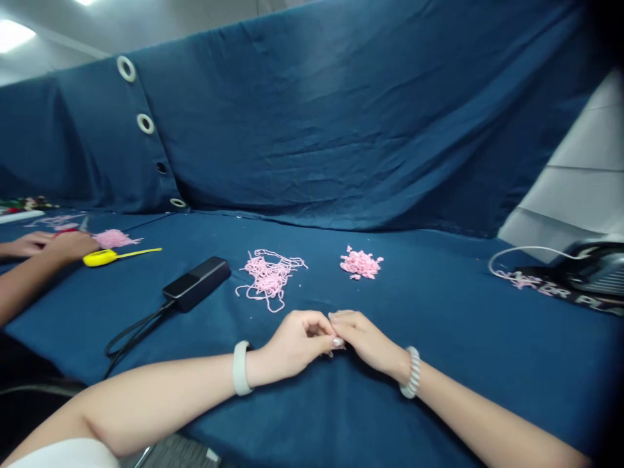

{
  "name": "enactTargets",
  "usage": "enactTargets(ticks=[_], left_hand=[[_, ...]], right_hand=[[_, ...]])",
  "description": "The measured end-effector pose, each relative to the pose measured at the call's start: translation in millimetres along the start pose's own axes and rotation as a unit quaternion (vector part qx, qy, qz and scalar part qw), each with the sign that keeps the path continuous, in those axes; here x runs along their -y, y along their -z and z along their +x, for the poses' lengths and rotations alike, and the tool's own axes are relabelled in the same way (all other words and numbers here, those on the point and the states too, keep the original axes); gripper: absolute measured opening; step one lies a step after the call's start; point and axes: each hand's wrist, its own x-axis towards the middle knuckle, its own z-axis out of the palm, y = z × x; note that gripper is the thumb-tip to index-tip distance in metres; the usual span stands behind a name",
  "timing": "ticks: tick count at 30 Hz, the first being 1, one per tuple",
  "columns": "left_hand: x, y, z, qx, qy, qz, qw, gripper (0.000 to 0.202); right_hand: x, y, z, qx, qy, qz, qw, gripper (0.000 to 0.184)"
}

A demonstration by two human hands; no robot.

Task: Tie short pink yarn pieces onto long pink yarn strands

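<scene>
My left hand (295, 344) and my right hand (365, 341) meet at the fingertips above the blue cloth-covered table (439, 383). Their fingers are closed together, and nothing shows clearly between them. Just beyond the hands lies a loose tangle of pink yarn (270, 279). A small heap of short pink yarn pieces (361, 264) sits to its right. My left wrist wears a pale band (242, 368), and my right wrist wears a coiled white bracelet (411, 372).
A black power bank (197, 283) with a black cable lies left of the yarn. Farther left, a co-worker's hands (71, 246) rest near pink yarn (114, 238) and a yellow-handled tool (100, 257). A dark device (597, 270) with a white cable sits at right.
</scene>
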Motion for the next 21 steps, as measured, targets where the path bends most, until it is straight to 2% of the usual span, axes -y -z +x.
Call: enactTargets(ticks=[4,12,16,21], left_hand=[[5,0.8,2,0.003,0.008,-0.024,1.000,0.017],[-3,2.1,4,-0.044,0.051,-0.033,0.997,0.021],[-6,4.2,6,-0.083,0.084,-0.060,0.991,0.021],[-7,5.0,7,-0.094,0.107,-0.113,0.983,0.022]], right_hand=[[-4,3,0,-0.021,-0.054,0.014,0.998,0.044],[-4,3,1,-0.073,-0.048,-0.045,0.995,0.036],[-4,2,3,-0.122,-0.017,-0.081,0.989,0.031],[1,-3,1,-0.187,0.060,-0.153,0.968,0.025]])
